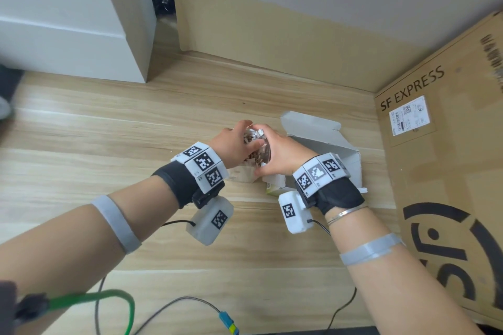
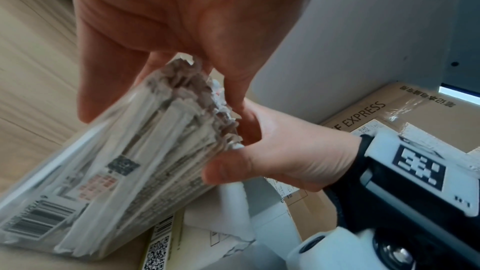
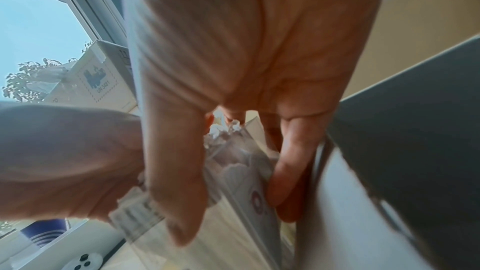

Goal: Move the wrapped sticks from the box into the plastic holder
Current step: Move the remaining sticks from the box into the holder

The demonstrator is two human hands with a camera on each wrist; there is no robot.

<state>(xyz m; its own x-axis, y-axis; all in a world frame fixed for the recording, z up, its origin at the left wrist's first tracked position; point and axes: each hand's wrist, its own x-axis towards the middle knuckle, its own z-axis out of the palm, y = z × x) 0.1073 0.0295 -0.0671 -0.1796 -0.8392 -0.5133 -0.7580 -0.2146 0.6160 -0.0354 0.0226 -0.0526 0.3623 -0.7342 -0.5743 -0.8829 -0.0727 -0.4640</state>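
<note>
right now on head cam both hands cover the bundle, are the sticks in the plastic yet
Observer: Yes. The left wrist view shows the wrapped sticks inside the clear plastic holder, brown ends up.
Operator: right hand gripping it
Observer: The right hand has its thumb against the holder's side, just under the stick ends.
Operator: and the left
Observer: The left hand pinches the sticks' top ends.
</note>
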